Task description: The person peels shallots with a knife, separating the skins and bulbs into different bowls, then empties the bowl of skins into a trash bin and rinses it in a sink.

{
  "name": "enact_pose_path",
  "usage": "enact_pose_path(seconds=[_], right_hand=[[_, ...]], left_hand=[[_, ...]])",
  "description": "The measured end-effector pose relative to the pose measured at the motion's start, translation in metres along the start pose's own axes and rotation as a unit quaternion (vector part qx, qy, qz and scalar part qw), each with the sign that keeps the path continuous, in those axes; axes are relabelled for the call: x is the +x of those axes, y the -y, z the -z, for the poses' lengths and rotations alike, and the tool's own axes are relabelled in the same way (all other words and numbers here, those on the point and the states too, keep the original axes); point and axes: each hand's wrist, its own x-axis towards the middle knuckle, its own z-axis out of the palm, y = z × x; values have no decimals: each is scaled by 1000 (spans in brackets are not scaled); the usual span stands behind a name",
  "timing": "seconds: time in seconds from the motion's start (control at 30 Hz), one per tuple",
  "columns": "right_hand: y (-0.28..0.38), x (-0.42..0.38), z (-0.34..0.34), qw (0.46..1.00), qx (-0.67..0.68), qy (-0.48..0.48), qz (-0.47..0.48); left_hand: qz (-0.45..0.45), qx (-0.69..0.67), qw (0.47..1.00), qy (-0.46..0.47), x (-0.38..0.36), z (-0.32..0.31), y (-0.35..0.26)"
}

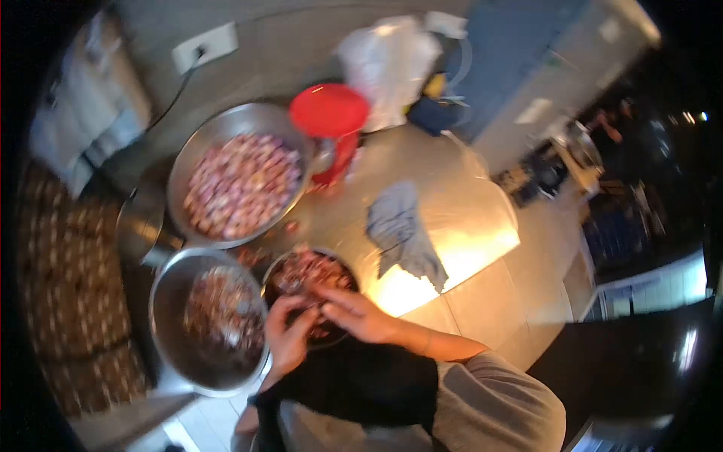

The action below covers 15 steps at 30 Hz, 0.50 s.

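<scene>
On the shiny metal worktop [339, 215], a wide, round metal basin [178, 177] is filled with smooth, pinkish bulbs [245, 181]. In a deep metal bowl [169, 324] just beside it, flaky scraps [215, 305] are held. Over a smaller dark pot [349, 274] of reddish pieces [331, 270], the left hand [290, 335] and right hand [360, 316] are held together, fingers partly curled; whether a piece is gripped cannot be told through the blur. Two-handed fingertip work appears in hand; steady, close finger control is called for next.

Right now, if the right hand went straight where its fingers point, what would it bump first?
Probably the left hand, just ahead of the right hand, though depth is unclear and blur hides whether they touch.
</scene>
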Motion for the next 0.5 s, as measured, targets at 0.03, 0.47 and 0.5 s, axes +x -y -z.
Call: enact_pose_path(seconds=[0.03,0.47,0.5], right_hand=[[7,0,3,1000,-11,5,4],[10,-1,16,999,-12,-36,16],[12,-2,16,999,-9,-28,22]], left_hand=[[-25,-45,998,-28,1,-2,-1],[-24,-112,993,-43,4,-10,-22],[-15,-108,993,-43,4,-8,-20]])
